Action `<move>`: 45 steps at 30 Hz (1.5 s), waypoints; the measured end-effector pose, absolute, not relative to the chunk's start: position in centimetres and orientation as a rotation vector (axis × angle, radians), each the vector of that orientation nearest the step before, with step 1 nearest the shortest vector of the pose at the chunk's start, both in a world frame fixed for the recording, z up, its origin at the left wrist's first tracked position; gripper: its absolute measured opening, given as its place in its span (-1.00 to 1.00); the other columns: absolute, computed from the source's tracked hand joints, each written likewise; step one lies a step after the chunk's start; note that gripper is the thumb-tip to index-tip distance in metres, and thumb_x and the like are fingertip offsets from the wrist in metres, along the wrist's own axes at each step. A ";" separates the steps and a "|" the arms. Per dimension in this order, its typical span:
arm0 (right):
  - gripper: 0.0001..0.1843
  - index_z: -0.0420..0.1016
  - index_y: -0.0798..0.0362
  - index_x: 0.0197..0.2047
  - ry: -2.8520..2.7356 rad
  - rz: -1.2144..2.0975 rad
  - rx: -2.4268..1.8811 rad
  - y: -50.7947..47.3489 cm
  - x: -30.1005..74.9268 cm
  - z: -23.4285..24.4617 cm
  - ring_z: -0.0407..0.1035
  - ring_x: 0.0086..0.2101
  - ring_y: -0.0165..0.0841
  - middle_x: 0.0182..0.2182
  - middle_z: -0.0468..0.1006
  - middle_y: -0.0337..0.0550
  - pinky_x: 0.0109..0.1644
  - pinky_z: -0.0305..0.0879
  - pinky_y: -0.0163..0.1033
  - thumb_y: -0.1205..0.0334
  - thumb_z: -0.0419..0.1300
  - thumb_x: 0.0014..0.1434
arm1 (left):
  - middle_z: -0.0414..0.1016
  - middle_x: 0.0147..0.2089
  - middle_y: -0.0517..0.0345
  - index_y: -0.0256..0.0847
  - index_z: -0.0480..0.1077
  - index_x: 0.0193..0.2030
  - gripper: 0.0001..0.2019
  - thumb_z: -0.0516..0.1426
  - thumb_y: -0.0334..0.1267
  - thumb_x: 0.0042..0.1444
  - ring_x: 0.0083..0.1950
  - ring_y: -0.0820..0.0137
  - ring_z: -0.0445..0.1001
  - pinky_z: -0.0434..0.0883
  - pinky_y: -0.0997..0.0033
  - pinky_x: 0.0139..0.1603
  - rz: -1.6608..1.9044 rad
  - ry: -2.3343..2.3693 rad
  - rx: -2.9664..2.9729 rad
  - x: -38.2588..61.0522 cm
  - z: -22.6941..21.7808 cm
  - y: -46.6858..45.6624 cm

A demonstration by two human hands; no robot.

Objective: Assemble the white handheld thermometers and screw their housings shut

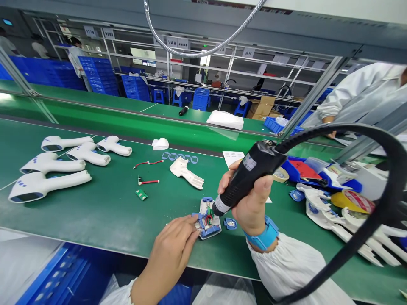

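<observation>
No words or numbers can be read here. A small white rectangular label (249,162) on the black plastic electric screwdriver (251,173) is too blurred to make out. So are the white placards (248,52) on the grey metal shelving rack (270,73) and the red print on a yellow roll of tape (358,201).

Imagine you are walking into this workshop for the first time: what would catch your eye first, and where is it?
A black electric screwdriver gripped in the right hand stands out at centre, its thick black cable looping across the right side. Below it, the left hand touches an open white plastic housing with blue parts. Five glossy white handheld scanner shells lie together on the green bench mat at left.
</observation>
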State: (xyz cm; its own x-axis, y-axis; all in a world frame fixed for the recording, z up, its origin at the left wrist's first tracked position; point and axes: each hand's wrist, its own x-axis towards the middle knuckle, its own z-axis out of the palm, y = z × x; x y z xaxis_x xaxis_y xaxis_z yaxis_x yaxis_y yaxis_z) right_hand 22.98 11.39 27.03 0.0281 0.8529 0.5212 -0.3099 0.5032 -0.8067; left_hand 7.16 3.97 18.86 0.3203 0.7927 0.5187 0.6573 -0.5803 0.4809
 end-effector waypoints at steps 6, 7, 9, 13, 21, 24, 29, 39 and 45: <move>-0.37 0.32 0.03 -0.23 -1.301 0.959 -0.568 11.5 22.5 26.7 0.22 -0.63 -0.38 -0.62 0.34 -0.29 -0.57 0.12 -0.26 -0.40 -0.07 0.07 | 0.48 -0.03 0.05 -0.21 0.30 -0.17 -0.88 -0.04 -0.33 0.27 -0.03 0.30 0.44 0.40 0.21 0.01 1.112 1.348 2.398 7.2 19.0 4.0; -0.37 0.32 0.03 -0.23 -1.299 0.961 -0.558 11.6 22.4 26.7 0.22 -0.63 -0.38 -0.62 0.34 -0.29 -0.57 0.12 -0.27 -0.40 -0.06 0.07 | 0.48 -0.03 0.05 -0.21 0.30 -0.16 -0.88 -0.04 -0.33 0.27 -0.03 0.30 0.44 0.40 0.20 0.02 1.113 1.350 2.395 7.2 19.0 4.0; -0.37 0.33 0.04 -0.24 -1.286 0.970 -0.550 11.7 22.4 26.7 0.22 -0.63 -0.39 -0.62 0.35 -0.29 -0.58 0.11 -0.27 -0.40 -0.07 0.08 | 0.48 -0.04 0.05 -0.20 0.30 -0.15 -0.88 -0.03 -0.32 0.27 -0.03 0.29 0.44 0.38 0.18 0.02 1.120 1.352 2.381 7.3 19.0 4.0; -0.37 0.34 0.04 -0.26 -1.257 0.956 -0.568 11.8 22.6 27.0 0.24 -0.63 -0.39 -0.62 0.35 -0.28 -0.58 0.12 -0.28 -0.38 -0.11 0.11 | 0.48 -0.04 0.10 -0.16 0.31 -0.17 -0.89 -0.03 -0.32 0.27 0.01 0.30 0.40 0.36 0.20 0.02 1.108 1.342 2.312 7.1 18.9 4.0; -0.35 0.35 0.05 -0.25 -1.094 0.922 -0.420 8.5 22.6 31.7 0.22 -0.68 -0.36 -0.68 0.35 -0.28 -0.65 0.10 -0.27 -0.40 -0.12 0.08 | 0.47 -0.08 0.05 -0.19 0.37 -0.27 -0.86 0.05 -0.20 0.21 0.00 0.32 0.40 0.36 0.33 -0.01 1.366 1.287 1.548 7.9 22.3 4.6; -0.35 0.36 0.04 -0.30 -1.028 0.935 -0.407 7.2 22.2 33.5 0.20 -0.71 -0.36 -0.70 0.32 -0.29 -0.69 0.07 -0.28 -0.41 -0.12 0.06 | 0.43 -0.41 0.16 -0.24 0.33 -0.36 -0.76 0.14 -0.09 0.11 -0.42 0.48 0.41 0.41 0.52 -0.41 1.159 0.934 1.012 9.2 23.7 4.8; -0.37 0.34 0.01 -0.34 -0.977 0.970 -0.430 6.4 22.0 34.4 0.21 -0.71 -0.35 -0.69 0.25 -0.33 -0.71 0.09 -0.26 -0.44 0.00 -0.04 | 0.13 -0.63 0.38 -0.26 0.20 -0.49 -0.66 0.28 -0.14 -0.05 -0.66 0.67 -0.06 -0.01 0.74 -0.74 1.053 0.726 0.605 10.1 24.0 4.7; -0.36 0.34 0.02 -0.17 -1.144 0.983 -0.456 8.7 22.7 28.9 0.23 -0.64 -0.36 -0.62 0.38 -0.26 -0.60 0.14 -0.27 -0.39 -0.09 0.08 | 0.31 -0.45 0.23 -0.27 0.32 -0.41 -0.75 0.24 -0.13 -0.02 -0.48 0.56 0.24 0.26 0.65 -0.56 1.407 0.884 0.560 5.9 23.3 5.2; -0.39 0.33 -0.01 -0.12 -1.197 0.990 -0.484 9.5 22.5 26.9 0.22 -0.61 -0.36 -0.58 0.39 -0.25 -0.57 0.13 -0.25 -0.37 -0.07 0.09 | 0.26 -0.64 0.29 -0.19 0.37 -0.44 -0.68 0.05 0.00 0.15 -0.62 0.55 0.22 0.20 0.61 -0.60 1.239 1.353 1.238 5.1 21.7 5.7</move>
State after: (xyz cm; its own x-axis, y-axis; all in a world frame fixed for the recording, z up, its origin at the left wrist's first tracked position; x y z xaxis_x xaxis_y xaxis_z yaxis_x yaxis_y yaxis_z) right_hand 22.47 9.48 26.93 0.0374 0.8384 0.5438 -0.3763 0.5159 -0.7696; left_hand 5.13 5.69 21.69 -0.0989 0.9950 0.0112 0.0983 -0.0014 0.9952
